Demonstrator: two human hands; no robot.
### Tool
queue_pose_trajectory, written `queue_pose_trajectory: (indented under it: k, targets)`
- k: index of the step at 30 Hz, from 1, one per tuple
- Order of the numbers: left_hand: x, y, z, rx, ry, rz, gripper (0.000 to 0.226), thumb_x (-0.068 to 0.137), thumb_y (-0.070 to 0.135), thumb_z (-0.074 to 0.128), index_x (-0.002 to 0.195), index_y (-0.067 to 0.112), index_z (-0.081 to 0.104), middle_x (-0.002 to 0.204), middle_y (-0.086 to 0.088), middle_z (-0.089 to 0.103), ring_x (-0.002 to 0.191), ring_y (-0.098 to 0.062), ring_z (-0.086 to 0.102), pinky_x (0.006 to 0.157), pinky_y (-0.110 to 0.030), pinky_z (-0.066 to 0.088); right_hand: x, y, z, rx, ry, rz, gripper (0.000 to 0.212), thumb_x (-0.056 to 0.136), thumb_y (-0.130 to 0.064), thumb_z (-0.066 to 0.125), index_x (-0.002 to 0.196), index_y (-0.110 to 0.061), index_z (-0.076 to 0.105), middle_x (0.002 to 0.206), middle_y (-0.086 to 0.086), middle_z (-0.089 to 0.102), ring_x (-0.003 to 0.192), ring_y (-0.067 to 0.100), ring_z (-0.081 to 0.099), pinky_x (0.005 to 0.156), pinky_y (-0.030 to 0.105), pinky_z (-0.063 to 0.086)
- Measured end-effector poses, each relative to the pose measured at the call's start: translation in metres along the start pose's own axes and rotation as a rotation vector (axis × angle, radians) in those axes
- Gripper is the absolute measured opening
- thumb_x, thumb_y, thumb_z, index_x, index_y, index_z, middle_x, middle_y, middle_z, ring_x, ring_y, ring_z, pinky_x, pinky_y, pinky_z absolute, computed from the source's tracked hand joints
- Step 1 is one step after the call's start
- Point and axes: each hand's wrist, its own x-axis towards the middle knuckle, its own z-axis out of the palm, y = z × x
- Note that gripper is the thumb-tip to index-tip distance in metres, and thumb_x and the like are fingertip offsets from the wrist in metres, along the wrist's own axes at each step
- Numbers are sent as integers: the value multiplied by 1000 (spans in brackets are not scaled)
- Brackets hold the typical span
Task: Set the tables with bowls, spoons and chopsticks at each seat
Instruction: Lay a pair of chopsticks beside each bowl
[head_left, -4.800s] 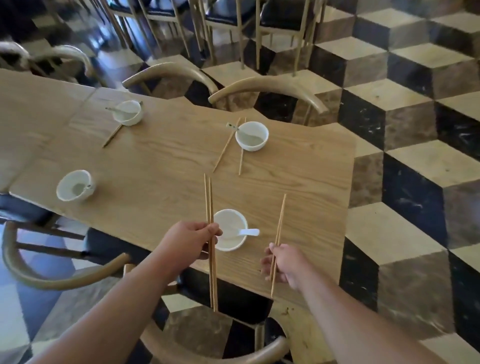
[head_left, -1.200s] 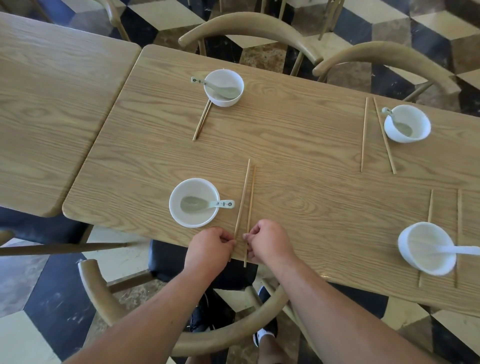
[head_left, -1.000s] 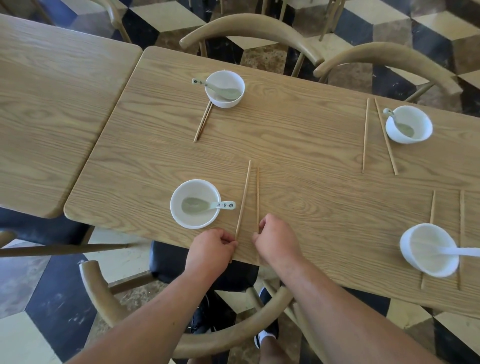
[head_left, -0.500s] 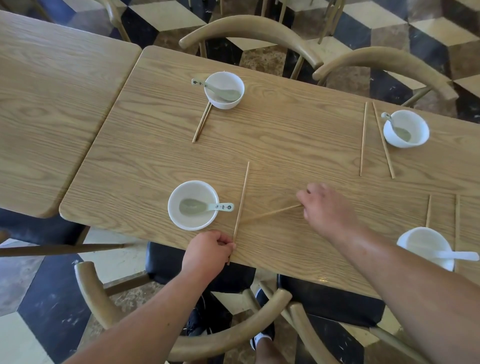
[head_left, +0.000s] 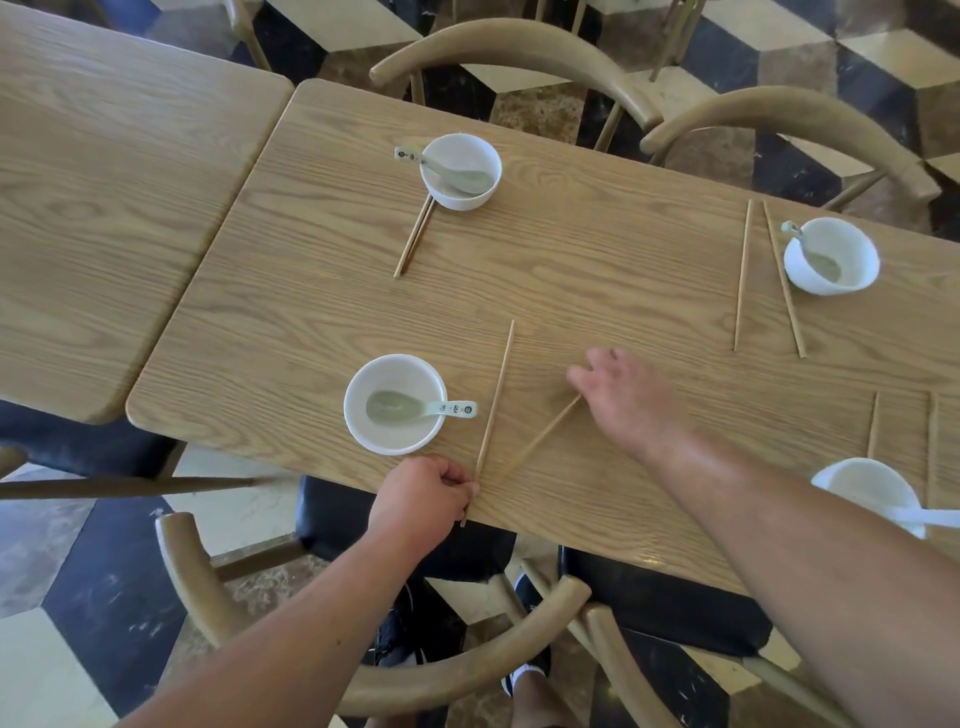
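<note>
Grip: left hand (head_left: 421, 501) pinches straight chopstick (head_left: 496, 400); right hand (head_left: 631, 400) hides slanted chopstick (head_left: 540, 436) tip, grip unclear

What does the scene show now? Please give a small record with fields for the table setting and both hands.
surface: wooden table
near-left bowl: holds a spoon
left hand: pinches the near end of the straight chopstick beside that bowl
right hand: fingers touch the far end of the slanted chopstick
pair: splayed in a V, not parallel
</note>
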Motion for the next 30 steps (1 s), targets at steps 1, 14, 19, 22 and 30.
queue_pose_trajectory:
  k: [1,14,19,22,30]
  targets:
    - [0,0,0,1,2,0,4,90,33,80,89,35,76,77,10,80,72,-7,77,82,-39,66,-3,8,0,-22,5,13,19,104,-10,49,112,-20,63,105,4,55,96,26,58,70,34,44]
    - [0,2,2,41,37,-13,8,90,33,79,84,35,75,73,11,78,73,-9,75,69,-30,59,19,-52,5,21,57,-330,21,103,-9,49,109,-17,68,104,4,58,97,24,56,71,34,35]
    - [-3,4,2,39,36,-10,9,93,31,76,85,35,75,75,10,76,74,-10,73,68,-29,58,25,-55,3,41,36,-333,34,107,-9,44,131,-22,64,122,6,59,108,26,57,72,34,37]
    - [-7,6,3,85,48,19,7,96,32,73,89,35,74,83,13,74,81,-9,70,70,-29,55,26,-51,-3,-3,13,-355,28,106,-9,47,116,-20,71,115,5,60,106,26,57,75,36,45]
    - [-45,8,24,351,250,380,17,103,43,59,114,30,63,108,18,56,94,-10,58,73,-29,47,0,-18,-5,-50,-105,-133,22,102,-6,47,110,-14,67,110,6,64,107,28,61,85,40,53]
